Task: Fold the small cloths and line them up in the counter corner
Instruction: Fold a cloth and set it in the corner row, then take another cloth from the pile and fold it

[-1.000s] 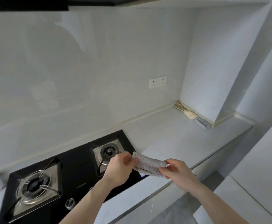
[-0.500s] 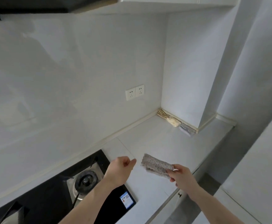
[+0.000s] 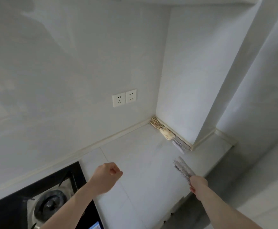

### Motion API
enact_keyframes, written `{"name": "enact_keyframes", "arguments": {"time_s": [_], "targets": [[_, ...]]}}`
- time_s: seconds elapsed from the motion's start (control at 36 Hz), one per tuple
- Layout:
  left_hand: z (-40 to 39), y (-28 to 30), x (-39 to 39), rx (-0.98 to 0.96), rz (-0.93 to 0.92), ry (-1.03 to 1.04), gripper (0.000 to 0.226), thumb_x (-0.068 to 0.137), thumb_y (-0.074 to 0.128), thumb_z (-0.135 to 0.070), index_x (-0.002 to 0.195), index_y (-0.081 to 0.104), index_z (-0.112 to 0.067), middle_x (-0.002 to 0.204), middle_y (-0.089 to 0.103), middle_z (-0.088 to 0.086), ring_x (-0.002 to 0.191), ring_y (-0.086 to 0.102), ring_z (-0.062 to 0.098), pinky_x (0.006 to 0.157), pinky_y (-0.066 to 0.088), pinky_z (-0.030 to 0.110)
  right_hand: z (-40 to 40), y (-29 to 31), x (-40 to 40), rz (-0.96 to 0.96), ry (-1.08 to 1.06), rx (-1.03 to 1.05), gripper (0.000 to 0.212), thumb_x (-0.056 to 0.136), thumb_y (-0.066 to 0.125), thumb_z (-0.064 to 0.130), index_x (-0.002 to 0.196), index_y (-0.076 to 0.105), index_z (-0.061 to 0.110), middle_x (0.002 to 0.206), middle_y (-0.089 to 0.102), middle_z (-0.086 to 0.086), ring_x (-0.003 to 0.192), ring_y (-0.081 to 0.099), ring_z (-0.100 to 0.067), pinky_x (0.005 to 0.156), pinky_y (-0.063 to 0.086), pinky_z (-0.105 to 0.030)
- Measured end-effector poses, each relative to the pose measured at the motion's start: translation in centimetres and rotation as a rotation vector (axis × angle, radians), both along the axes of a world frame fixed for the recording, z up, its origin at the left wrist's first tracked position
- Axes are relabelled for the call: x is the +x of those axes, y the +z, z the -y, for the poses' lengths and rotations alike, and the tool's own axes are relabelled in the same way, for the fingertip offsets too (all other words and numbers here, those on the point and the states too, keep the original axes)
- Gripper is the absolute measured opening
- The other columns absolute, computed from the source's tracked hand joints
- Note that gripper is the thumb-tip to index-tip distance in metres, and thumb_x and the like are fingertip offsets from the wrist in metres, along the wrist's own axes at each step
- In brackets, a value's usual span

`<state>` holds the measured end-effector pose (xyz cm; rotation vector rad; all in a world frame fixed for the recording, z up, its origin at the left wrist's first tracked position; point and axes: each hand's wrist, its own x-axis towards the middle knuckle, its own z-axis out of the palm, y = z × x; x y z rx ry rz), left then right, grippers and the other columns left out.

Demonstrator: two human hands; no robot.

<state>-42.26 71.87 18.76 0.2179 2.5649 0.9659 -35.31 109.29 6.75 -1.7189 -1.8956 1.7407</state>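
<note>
My right hand [image 3: 198, 183] grips a folded grey dotted cloth [image 3: 183, 168] by its near end and holds it out above the white counter [image 3: 135, 162], pointing toward the corner. My left hand [image 3: 107, 174] hovers over the counter with its fingers curled shut and nothing in it. Three folded cloths lie in a row along the right wall: a checked tan cloth [image 3: 156, 122] in the corner, a cream patterned cloth [image 3: 166, 133] beside it, and a grey-and-white cloth [image 3: 180, 143] nearest the wall's end.
A black gas hob [image 3: 49, 202] with a round burner fills the lower left. Two white wall sockets [image 3: 124, 98] sit above the counter. A wall column juts out at the right, and the counter's front edge [image 3: 181, 202] drops off below my right hand.
My left hand let go of the dotted cloth and closed. My right hand carried the cloth right, toward the row in the corner. My view swung right, so less of the hob shows.
</note>
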Motion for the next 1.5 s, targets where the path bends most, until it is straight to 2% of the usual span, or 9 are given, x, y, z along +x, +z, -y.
{"name": "enact_keyframes", "arguments": {"time_s": [0.08, 0.22, 0.36, 0.56, 0.75, 0.86, 1.03, 1.19, 1.5], "targets": [[-2.2, -0.8, -1.2, 0.017, -0.001, 0.043, 0.01, 0.093, 0.065, -0.036, 0.087, 0.069, -0.028, 0.088, 0.07, -0.011, 0.084, 0.064, 0.005, 0.07, 0.048, 0.018, -3.1, -1.0, -2.0, 0.024, -0.108, -0.055, 0.03, 0.101, 0.049, 0.006, 0.126, 0.054, -0.011, 0.112, 0.057, -0.025, 0.086, 0.054, -0.033, 0.056, 0.047, -0.033], [-5.9, -2.2, -2.7, 0.02, 0.034, 0.067, 0.008, 0.093, 0.066, -0.036, 0.088, 0.069, -0.03, 0.09, 0.071, -0.012, 0.088, 0.065, 0.007, 0.079, 0.051, 0.025, -7.3, -2.8, -5.1, 0.084, -0.101, -0.05, 0.029, 0.097, 0.053, 0.006, 0.118, 0.057, -0.013, 0.074, 0.051, -0.016, 0.061, 0.05, -0.029, 0.057, 0.044, -0.036], [-8.6, -3.2, -3.8, 0.011, 0.056, 0.091, 0.007, 0.091, 0.068, -0.035, 0.087, 0.07, -0.03, 0.091, 0.071, -0.012, 0.088, 0.065, 0.007, 0.08, 0.052, 0.026, -10.1, -4.9, -7.4, 0.139, -0.125, -0.079, 0.023, 0.096, 0.055, 0.008, 0.111, 0.058, -0.01, 0.072, 0.052, -0.018, 0.054, 0.046, -0.028, 0.048, 0.037, -0.035], [-9.7, -4.3, -4.4, 0.024, 0.077, 0.139, 0.004, 0.092, 0.067, -0.033, 0.091, 0.07, -0.029, 0.092, 0.072, -0.013, 0.089, 0.066, 0.003, 0.08, 0.051, 0.021, -12.4, -6.6, -9.5, 0.141, -0.159, -0.057, 0.047, 0.105, 0.048, 0.024, 0.128, 0.051, -0.017, 0.111, 0.053, -0.025, 0.107, 0.057, -0.035, 0.09, 0.046, -0.038], [-9.5, -6.0, -4.4, 0.008, 0.129, 0.177, 0.003, 0.092, 0.069, -0.034, 0.091, 0.07, -0.031, 0.094, 0.072, -0.012, 0.089, 0.065, 0.002, 0.077, 0.049, 0.02, -12.7, -7.2, -11.0, 0.189, -0.128, 0.163, 0.059, 0.094, 0.056, 0.002, 0.15, 0.035, -0.005, 0.15, 0.038, -0.031, 0.138, 0.04, -0.043, 0.115, 0.034, -0.044], [-9.8, -6.6, -4.1, 0.005, 0.161, 0.183, 0.003, 0.092, 0.068, -0.034, 0.092, 0.069, -0.032, 0.095, 0.071, -0.012, 0.091, 0.065, 0.003, 0.078, 0.048, 0.019, -11.1, -7.1, -10.1, 0.272, 0.28, 0.512, 0.061, 0.09, 0.057, 0.009, 0.15, 0.043, 0.011, 0.157, 0.033, -0.017, 0.14, 0.034, -0.039, 0.114, 0.03, -0.043], [-10.0, -6.9, -2.9, 0.014, 0.192, 0.191, 0.003, 0.093, 0.067, -0.034, 0.093, 0.069, -0.031, 0.096, 0.071, -0.012, 0.092, 0.065, 0.002, 0.076, 0.047, 0.018, -10.2, -8.3, -10.5, 0.421, 0.618, 0.526, 0.068, 0.094, 0.05, 0.023, 0.158, 0.028, 0.017, 0.167, 0.015, -0.007, 0.152, 0.015, -0.031, 0.121, 0.019, -0.045], [-8.8, -7.5, -1.7, 0.008, 0.188, 0.226, 0.002, 0.091, 0.069, -0.031, 0.092, 0.07, -0.03, 0.094, 0.072, -0.011, 0.09, 0.066, 0.003, 0.081, 0.052, 0.022, -10.7, -7.8, -11.7, 0.507, 0.703, 0.572, 0.066, 0.094, 0.051, 0.032, 0.156, 0.031, 0.016, 0.167, 0.016, -0.006, 0.154, 0.012, -0.029, 0.123, 0.012, -0.046], [-5.3, -5.8, 1.7, 0.034, 0.158, 0.288, 0.001, 0.091, 0.071, -0.029, 0.092, 0.07, -0.028, 0.093, 0.073, -0.01, 0.09, 0.067, 0.004, 0.078, 0.049, 0.022, -3.0, -5.3, -8.8, 0.309, 0.821, 0.611, 0.065, 0.097, 0.052, 0.025, 0.157, 0.027, 0.022, 0.167, 0.014, -0.002, 0.154, 0.015, -0.025, 0.12, 0.03, -0.042]]}}
